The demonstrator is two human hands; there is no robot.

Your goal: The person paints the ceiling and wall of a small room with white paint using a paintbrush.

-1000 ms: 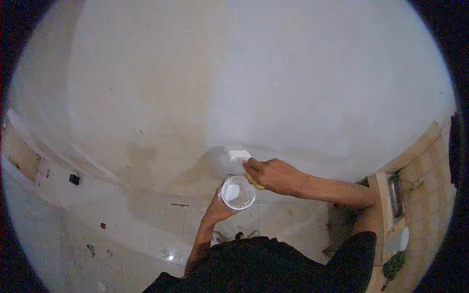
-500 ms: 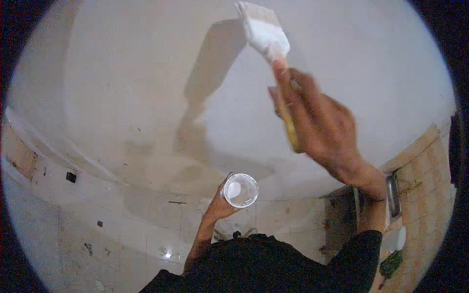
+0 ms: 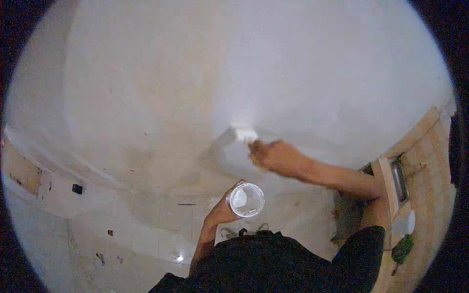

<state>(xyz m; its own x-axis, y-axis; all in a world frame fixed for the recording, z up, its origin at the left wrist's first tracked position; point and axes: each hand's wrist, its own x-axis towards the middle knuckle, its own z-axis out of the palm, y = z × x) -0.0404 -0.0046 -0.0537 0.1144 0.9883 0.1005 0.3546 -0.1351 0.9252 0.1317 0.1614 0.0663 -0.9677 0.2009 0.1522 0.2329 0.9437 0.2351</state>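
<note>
My right hand (image 3: 278, 157) is closed around the handle of a wide flat paintbrush (image 3: 245, 133), whose head is white with paint. The brush head is at the lower part of the wall (image 3: 146, 83); it appears to touch it, with its shadow just to the left. Right of the brush the wall is whiter; on the left it is a duller cream. My left hand (image 3: 221, 213) grips a round clear or whitish tub (image 3: 247, 213) from its left side, in front of my chest. White paint (image 3: 239, 198) shows inside the tub, and its rim is smeared white.
Pale floor tiles (image 3: 146, 234) lie below, with scattered dark bits and a small black object (image 3: 77, 189) at the left. On the right, beyond my arm, a tiled ledge (image 3: 422, 195) carries a metal-rimmed tray-like thing (image 3: 399, 180), a white object (image 3: 404, 223) and something green (image 3: 402, 249).
My right hand has brought the paintbrush down from high in front of the wall to its lower part. The tub in my left hand stays in nearly the same place.
</note>
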